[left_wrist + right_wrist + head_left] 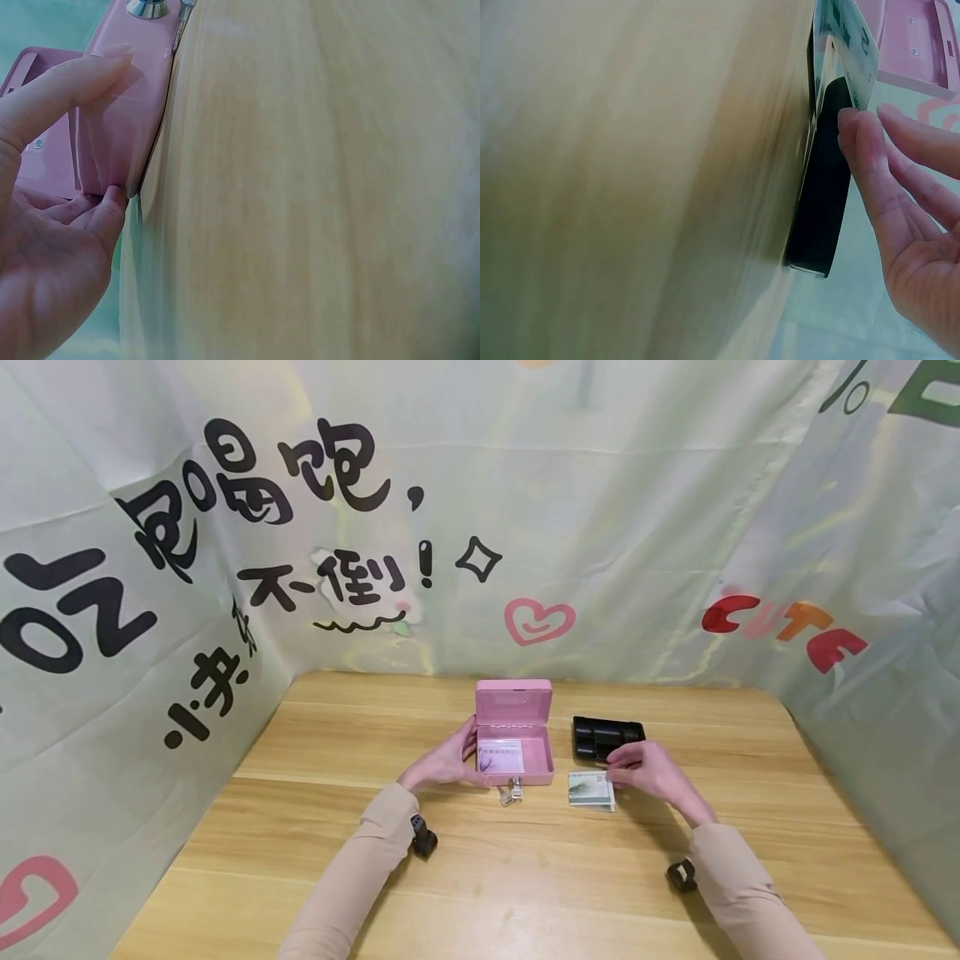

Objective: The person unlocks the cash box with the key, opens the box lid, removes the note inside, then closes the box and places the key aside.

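Note:
A small pink cash box [514, 700] stands on the table with its lid raised. My left hand [447, 760] holds it by the left end, thumb on the front face and fingers round the side, as the left wrist view shows. Inside the box, on the left, lies a pale purple banknote [502, 758]. A lock with keys [516, 789] hangs at the box's front. To the right, my right hand [651, 772] pinches the corner of a folded greenish banknote [588, 788]. In the right wrist view this banknote [853, 45] tilts up from the table.
Just behind the folded banknote lies a black compartment tray [609, 728], partly covered by the right hand. The wooden table [495, 893] meets printed fabric walls [630, 552] at the back and sides. Small black wrist cameras [423, 837] sit below both forearms.

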`<control>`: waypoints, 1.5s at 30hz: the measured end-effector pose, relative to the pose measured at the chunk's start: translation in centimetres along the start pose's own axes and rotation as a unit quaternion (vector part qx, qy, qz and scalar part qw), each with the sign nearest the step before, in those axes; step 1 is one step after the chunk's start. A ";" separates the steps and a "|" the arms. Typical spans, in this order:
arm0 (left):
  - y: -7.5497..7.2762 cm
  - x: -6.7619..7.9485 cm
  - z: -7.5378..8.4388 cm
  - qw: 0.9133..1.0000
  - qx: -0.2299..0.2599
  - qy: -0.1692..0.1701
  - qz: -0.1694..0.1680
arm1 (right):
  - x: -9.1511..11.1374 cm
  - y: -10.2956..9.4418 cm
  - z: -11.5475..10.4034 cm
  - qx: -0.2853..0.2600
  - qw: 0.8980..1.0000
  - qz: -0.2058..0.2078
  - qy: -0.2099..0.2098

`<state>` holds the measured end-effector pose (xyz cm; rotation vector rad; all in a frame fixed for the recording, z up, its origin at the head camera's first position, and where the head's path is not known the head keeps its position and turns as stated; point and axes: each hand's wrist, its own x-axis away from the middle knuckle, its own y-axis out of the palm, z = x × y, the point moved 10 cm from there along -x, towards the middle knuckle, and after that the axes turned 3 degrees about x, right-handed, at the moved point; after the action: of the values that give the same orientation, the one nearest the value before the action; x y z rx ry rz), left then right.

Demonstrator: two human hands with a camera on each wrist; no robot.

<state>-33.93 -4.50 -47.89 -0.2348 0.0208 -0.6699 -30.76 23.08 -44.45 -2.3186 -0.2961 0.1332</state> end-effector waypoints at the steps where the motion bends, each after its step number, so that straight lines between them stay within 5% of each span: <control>1: 0.0 0.0 0.0 1.000 0.002 -0.001 0.000 | 0.0 -0.1 0.0 0.004 1.000 0.001 -0.002; 10: 0.1 -0.1 -0.2 1.000 -0.001 0.001 -0.001 | 0.4 -0.7 -0.2 -0.004 1.000 0.004 0.007; 25: 0.2 -0.1 -0.3 1.000 0.007 0.002 -0.001 | -0.9 -1.3 -2.7 0.008 0.999 0.021 -0.041; 45: 0.0 -0.1 -0.1 1.000 0.003 0.001 -0.002 | -4.2 1.0 -8.1 0.003 0.992 -0.052 -0.114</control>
<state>-34.04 -4.44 -48.03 -0.2276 0.0202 -0.6749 -33.14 15.71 -39.60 -2.2779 -0.5284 0.3480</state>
